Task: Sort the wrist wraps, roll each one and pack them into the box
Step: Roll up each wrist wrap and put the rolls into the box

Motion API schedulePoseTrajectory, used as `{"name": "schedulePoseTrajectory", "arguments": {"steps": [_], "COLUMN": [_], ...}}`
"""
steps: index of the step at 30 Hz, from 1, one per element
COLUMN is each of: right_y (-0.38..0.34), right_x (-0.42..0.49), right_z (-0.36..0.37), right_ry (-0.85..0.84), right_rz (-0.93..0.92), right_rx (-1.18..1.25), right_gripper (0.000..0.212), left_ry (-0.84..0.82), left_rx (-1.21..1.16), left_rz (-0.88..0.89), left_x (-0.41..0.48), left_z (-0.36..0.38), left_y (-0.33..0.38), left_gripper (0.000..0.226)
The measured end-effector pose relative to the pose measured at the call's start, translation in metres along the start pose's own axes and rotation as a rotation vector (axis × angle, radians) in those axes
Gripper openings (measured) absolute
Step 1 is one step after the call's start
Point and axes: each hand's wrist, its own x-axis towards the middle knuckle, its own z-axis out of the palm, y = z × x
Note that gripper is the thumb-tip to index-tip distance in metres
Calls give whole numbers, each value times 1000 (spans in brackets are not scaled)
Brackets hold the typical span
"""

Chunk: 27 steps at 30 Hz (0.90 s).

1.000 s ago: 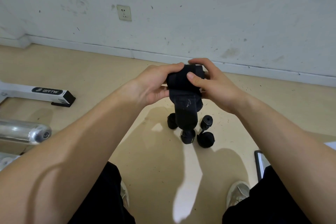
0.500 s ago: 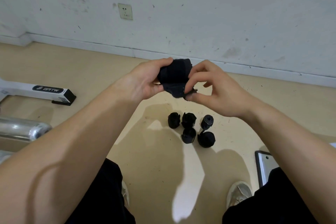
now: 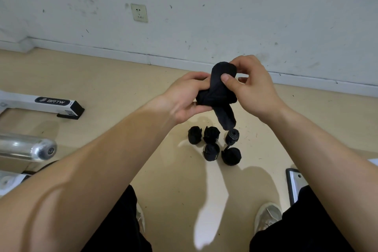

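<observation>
Beige floor (image 3: 98, 73), scuffed white wall (image 3: 235, 16); left hand (image 3: 184, 98) and right hand (image 3: 252, 88), grip tight around black wrap (image 3: 217, 93).

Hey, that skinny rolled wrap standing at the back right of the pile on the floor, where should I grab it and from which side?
Pinch the skinny roll across its curved sides, coming down from its right. It appears to stand on end, with another roll close on its left and a fatter roll just in front; only floor lies right.
</observation>
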Motion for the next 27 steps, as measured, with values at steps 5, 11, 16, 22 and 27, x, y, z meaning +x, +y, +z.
{"name": "schedulePoseTrajectory", "arguments": {"steps": [5,11,16,22,27], "right_y": [1,3,4,4,1], "right_x": [2,1,1,4,7], "right_z": [6,10,12,8,0], "right_ry": [10,77,95,61,-15], "right_rz": [145,196,244,370,528], "right_rx": [185,229,274,404,448], "right_gripper": [8,11,10,14,22], "left_ry": [-8,1,4,-36,-134], "left_rx": [-44,-5,82,204,307], "left_rz": [40,128,165,185,210], "left_x": [-4,-5,-6,-8,-12], "left_z": [4,7,10,13,14], "left_y": [-1,-8,-6,-7,-8], "left_gripper": [14,14,17,29,15]}}
